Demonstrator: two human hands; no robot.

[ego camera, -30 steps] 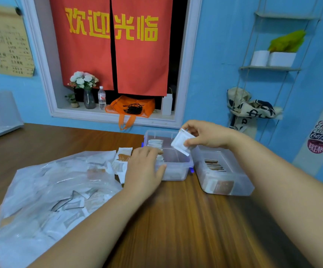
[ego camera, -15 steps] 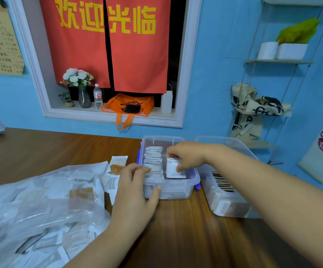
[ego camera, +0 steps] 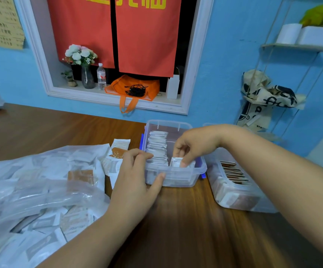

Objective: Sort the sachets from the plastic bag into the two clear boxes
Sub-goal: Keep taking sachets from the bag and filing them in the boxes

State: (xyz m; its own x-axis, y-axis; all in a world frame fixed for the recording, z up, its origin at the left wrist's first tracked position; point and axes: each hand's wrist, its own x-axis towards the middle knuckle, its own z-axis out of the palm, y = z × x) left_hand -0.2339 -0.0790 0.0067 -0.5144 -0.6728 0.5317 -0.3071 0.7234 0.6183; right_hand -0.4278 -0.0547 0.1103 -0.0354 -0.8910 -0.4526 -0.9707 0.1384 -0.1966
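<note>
White sachet (ego camera: pixel 176 162) — partly behind right hand (ego camera: pixel 197 144)

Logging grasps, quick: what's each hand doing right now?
Left hand: grips the near corner of the white-sachet box.
Right hand: pinches a white sachet inside that box.

**Uncovered all the way up**

The bare left hand (ego camera: pixel 135 182) and bare right hand (ego camera: pixel 195 146) have rounded fingers. The nails look short, though blur softens them. The broad left forearm (ego camera: pixel 91 233) and thicker-looking right forearm (ego camera: pixel 282 180) run bare to the picture's edge
</note>
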